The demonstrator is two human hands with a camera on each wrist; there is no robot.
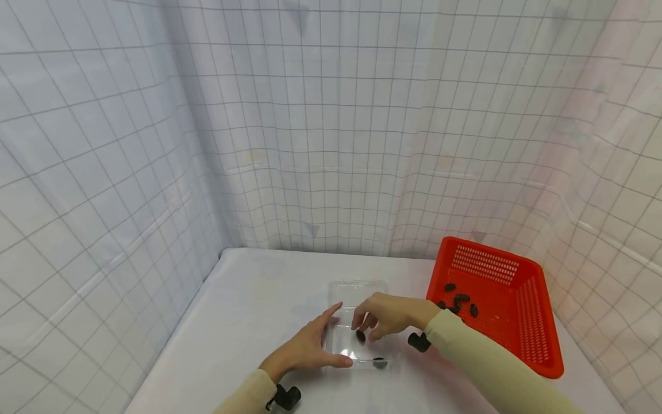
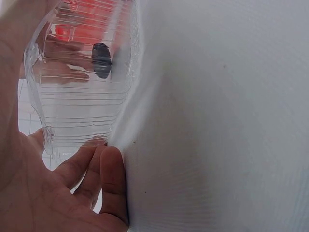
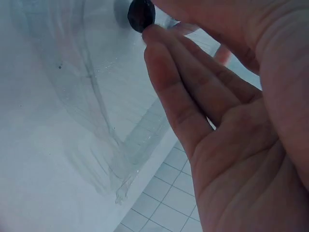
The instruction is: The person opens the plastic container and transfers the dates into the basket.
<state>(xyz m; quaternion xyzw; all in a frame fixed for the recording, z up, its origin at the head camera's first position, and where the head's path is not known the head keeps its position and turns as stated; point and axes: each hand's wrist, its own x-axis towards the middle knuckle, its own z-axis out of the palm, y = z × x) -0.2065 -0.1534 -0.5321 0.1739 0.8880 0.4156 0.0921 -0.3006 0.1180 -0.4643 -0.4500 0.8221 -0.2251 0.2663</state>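
Note:
A clear plastic clamshell box (image 1: 337, 345) lies open on the white table, its lid (image 1: 358, 290) folded out toward the back. My left hand (image 1: 307, 345) spans the box's left end, thumb at the near side and fingers at the far side, holding it. Inside the box, the right hand (image 1: 388, 315) reaches down with bent fingers and pinches a dark oval piece (image 1: 360, 336), glossy and date-like (image 3: 141, 15), close to the floor of the box. Another dark oval piece (image 1: 380, 363) lies near the box's front right corner. Its exact kind is unclear.
A red plastic basket (image 1: 550, 339) with slotted walls stands on the right, partly behind the right forearm. Several dark oval pieces (image 1: 462, 298) lie in its left part. White grid-patterned curtains (image 1: 331, 144) enclose the table (image 1: 248, 310) at the back and sides.

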